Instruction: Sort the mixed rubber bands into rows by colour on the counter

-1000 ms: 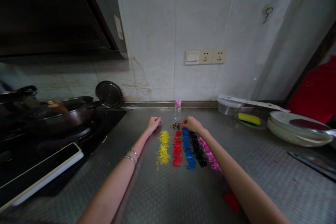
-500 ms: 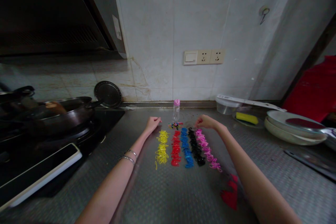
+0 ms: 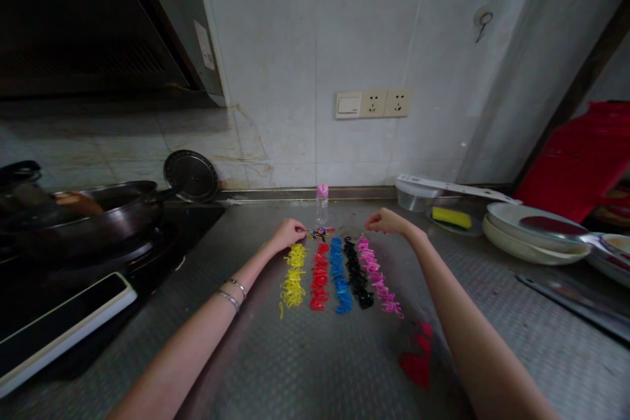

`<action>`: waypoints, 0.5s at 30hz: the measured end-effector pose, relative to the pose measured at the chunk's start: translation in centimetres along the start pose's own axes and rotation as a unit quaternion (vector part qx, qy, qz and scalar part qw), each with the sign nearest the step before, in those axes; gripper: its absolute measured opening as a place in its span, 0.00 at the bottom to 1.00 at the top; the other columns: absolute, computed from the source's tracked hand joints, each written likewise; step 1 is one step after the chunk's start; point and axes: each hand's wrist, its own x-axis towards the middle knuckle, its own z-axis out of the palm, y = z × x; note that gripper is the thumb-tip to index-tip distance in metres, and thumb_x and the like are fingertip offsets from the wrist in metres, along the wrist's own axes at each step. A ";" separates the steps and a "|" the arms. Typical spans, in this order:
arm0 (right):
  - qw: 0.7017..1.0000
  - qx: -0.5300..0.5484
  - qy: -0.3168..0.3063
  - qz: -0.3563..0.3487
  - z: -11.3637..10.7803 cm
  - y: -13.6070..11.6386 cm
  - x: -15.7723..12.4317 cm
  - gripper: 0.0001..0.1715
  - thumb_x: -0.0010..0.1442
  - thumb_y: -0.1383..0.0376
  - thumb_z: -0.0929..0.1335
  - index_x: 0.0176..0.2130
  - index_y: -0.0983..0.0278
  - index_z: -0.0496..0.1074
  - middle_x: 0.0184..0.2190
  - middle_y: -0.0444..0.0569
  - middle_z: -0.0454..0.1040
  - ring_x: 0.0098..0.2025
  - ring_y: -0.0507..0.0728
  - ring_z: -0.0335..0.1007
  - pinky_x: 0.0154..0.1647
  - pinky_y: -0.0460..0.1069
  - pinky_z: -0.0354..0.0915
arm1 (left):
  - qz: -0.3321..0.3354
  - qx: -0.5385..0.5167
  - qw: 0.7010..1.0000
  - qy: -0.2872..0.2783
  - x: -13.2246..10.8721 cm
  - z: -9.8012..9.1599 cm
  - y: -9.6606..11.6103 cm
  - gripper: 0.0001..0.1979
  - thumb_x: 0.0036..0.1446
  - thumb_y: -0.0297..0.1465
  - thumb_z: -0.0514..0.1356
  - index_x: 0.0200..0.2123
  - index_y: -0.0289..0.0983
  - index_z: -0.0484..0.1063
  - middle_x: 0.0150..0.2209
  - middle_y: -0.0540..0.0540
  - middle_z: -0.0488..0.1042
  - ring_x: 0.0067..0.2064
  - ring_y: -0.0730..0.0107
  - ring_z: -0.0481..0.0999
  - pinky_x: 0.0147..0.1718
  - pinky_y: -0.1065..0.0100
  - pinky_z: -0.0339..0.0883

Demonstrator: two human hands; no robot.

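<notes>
Small rubber bands lie on the counter in separate rows: yellow (image 3: 294,279), red (image 3: 319,279), blue (image 3: 339,275), black (image 3: 358,274) and pink (image 3: 378,275). Beyond the rows is a little mixed-colour pile of bands (image 3: 321,233). My left hand (image 3: 289,233) reaches the left side of this pile, fingertips pinched at its edge. Just past the far end of the pink row, my right hand (image 3: 388,222) hovers with its fingers drawn together. What either hand pinches is too small to make out. Behind the pile stands a clear bottle with a pink cap (image 3: 321,205).
A red scrap (image 3: 418,359) lies near my right forearm. On the left are a pan (image 3: 130,210) on the stove and a white-edged device (image 3: 69,335). To the right sit a yellow sponge (image 3: 451,218), stacked bowls (image 3: 531,239) and a knife (image 3: 571,308).
My left hand has moved right, up to the mixed pile. My right hand has shifted slightly right and away from the rows. The whole view has turned a little to the right.
</notes>
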 end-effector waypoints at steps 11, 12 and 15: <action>1.000 -0.002 0.004 -0.004 0.5 0.4 0.6 0.14 0.44 0.66 0.64 0.30 0.69 0.75 0.22 0.47 0.72 0.19 0.47 0.61 0.17 0.40 0.56 | -0.006 0.004 1.000 0.026 0.7 0.6 0.2 0.11 0.42 0.30 0.55 0.27 0.34 0.76 0.26 0.45 0.75 0.28 0.71 0.69 0.29 0.73 0.59; 1.000 -0.002 0.004 -0.004 0.5 0.4 0.6 0.14 0.44 0.66 0.64 0.30 0.69 0.75 0.22 0.48 0.73 0.19 0.47 0.62 0.17 0.40 0.56 | -0.010 -0.002 1.000 0.028 0.7 0.5 0.1 0.10 0.42 0.30 0.55 0.27 0.34 0.76 0.26 0.45 0.75 0.28 0.71 0.69 0.29 0.72 0.59; 1.000 0.003 0.013 -0.002 0.4 0.4 0.5 0.14 0.44 0.65 0.65 0.31 0.69 0.75 0.22 0.48 0.73 0.20 0.47 0.62 0.17 0.40 0.56 | -0.013 -0.011 0.999 0.032 0.7 0.2 -0.4 0.10 0.42 0.29 0.55 0.26 0.33 0.75 0.26 0.45 0.75 0.29 0.70 0.69 0.31 0.72 0.59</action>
